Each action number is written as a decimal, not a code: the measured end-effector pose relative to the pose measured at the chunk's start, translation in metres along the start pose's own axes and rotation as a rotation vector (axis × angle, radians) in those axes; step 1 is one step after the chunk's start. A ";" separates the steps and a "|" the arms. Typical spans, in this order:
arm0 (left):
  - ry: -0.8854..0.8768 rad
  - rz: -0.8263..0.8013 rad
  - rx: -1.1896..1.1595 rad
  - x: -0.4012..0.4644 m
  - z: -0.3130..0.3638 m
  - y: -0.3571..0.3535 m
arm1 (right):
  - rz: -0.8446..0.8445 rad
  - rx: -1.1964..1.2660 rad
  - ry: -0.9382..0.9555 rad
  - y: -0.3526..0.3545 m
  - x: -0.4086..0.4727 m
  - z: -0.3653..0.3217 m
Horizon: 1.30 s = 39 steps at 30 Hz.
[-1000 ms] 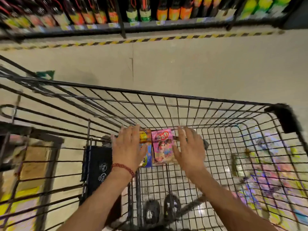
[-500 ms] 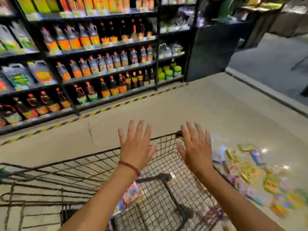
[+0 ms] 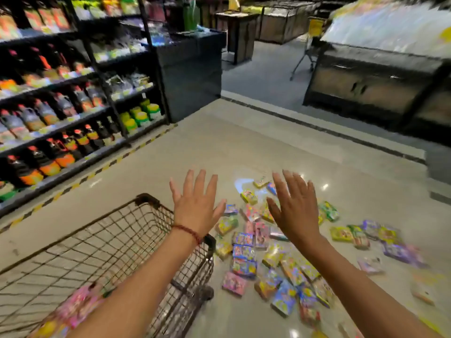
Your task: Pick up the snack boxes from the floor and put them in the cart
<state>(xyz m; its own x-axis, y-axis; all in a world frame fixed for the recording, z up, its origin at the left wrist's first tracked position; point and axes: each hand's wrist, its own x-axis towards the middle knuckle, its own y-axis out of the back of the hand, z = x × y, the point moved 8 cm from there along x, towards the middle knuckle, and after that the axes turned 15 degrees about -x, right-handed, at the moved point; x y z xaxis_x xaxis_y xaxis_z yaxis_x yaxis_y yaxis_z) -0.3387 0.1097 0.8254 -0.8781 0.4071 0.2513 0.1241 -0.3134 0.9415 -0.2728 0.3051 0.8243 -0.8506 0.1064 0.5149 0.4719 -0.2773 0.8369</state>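
pale glossy supermarket floor (image 3: 244, 147) runs between bottle shelves (image 3: 61, 113) on the left and a dark counter (image 3: 371, 86) on the right, with the wire cart (image 3: 102, 242) at lower left already holding a few boxes. scattered snack boxes (image 3: 246, 252) lie flat on the floor just right of the cart, spreading forward and rightward below both raised hands. left hand (image 3: 196, 206) and right hand (image 3: 294, 211) hold nothing, fingers spread straight; the right hangs over the pile's middle and looks nearer, the left near the cart's corner.
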 end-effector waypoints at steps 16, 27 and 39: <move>-0.212 -0.400 -0.141 -0.072 0.179 -0.299 | -0.417 -0.033 -0.374 -0.172 -0.269 0.211; -0.174 -0.617 -0.128 -0.151 0.089 -0.587 | -0.614 0.008 -0.450 -0.417 -0.437 0.140; -0.193 -0.555 -0.312 -0.125 0.038 -0.874 | -0.663 0.097 -0.568 -0.694 -0.535 0.068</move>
<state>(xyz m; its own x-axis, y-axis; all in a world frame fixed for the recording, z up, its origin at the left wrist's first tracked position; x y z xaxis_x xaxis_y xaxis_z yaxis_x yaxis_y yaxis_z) -0.3197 0.3648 -0.0206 -0.6708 0.7171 -0.1892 -0.4882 -0.2349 0.8405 -0.1296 0.5057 -0.0191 -0.7245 0.6834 -0.0898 -0.0390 0.0895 0.9952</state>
